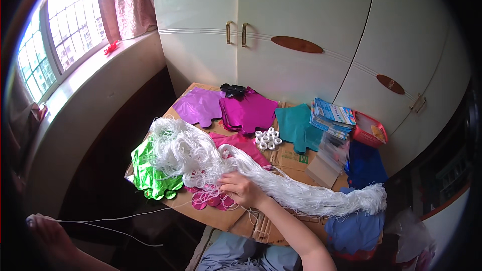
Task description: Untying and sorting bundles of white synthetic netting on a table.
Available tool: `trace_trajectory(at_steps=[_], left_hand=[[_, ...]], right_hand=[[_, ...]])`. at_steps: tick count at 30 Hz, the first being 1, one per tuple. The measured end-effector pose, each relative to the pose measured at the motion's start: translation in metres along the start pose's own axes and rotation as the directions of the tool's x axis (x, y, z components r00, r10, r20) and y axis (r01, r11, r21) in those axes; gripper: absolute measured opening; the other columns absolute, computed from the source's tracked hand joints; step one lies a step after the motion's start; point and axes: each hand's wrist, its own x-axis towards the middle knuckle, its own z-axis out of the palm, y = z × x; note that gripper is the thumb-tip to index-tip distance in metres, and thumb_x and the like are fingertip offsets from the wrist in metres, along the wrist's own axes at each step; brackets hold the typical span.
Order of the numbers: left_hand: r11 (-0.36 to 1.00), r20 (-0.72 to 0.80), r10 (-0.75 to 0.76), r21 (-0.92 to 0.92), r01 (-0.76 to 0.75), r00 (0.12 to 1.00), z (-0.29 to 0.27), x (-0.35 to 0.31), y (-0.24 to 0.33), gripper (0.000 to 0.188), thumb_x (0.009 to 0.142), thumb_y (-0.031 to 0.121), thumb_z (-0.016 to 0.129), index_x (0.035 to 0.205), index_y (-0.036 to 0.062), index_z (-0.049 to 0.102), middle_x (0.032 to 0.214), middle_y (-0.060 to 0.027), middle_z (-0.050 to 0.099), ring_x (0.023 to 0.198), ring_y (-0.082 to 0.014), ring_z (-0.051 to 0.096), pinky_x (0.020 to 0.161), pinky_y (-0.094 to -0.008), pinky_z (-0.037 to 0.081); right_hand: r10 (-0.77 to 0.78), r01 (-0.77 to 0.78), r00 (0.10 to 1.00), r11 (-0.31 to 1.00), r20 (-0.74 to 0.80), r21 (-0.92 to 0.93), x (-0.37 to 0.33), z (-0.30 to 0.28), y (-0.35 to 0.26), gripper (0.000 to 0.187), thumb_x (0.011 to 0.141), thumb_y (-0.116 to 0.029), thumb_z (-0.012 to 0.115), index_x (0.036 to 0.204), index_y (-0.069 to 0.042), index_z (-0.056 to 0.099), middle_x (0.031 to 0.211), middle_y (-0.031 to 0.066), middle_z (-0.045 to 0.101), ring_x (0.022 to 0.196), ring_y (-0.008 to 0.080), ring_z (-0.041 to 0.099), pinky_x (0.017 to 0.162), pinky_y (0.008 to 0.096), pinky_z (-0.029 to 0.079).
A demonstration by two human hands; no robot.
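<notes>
A stack of flat blue-and-white printed packets lies at the bench's far right, a red packet just beside it, clear plastic bags in front

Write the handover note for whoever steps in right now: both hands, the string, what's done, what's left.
Left hand: stretched out to the lower left, pinching one white string pulled taut.
Right hand: pressing on the white string bundle lying across the cardboard.
Done: one strand drawn partly out of the bundle.
Left: the strand's other end is still in the bundle; foil balloons lie untouched.
</notes>
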Motion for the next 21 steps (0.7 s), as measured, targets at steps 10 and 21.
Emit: trace_trajectory(at_steps=[10,21], left_hand=[[0.935,0.275,-0.353,0.072,0.347,0.894,0.009,-0.033,-0.067,0.015,0.088,0.006,0.052,0.079,0.0039,0.04,0.073,-0.0051,0.042,0.05,-0.0068,0.031,0.042,-0.0192,0.027],[0.702,0.717,-0.695,0.693,0.164,-0.053,0.129,-0.091,-0.171,0.009,0.077,0.009,0.068,0.081,0.0024,0.064,0.069,-0.0072,0.062,0.058,-0.0155,0.059,0.051,-0.0254,0.045]], right_hand=[[0.292,-0.102,0.939,0.737,-0.18,0.668,-0.077,-0.106,-0.11,0.012,0.084,-0.013,0.058,0.091,-0.004,0.064,0.089,0.0089,0.064,0.09,0.0238,0.059,0.078,0.0391,0.044],[0.461,-0.461,0.886,0.887,-0.051,0.015,-0.081,-0.141,-0.182,0.059,0.076,-0.012,0.066,0.127,-0.001,0.039,0.128,0.0164,0.044,0.126,0.03,0.038,0.105,0.042,0.026]])
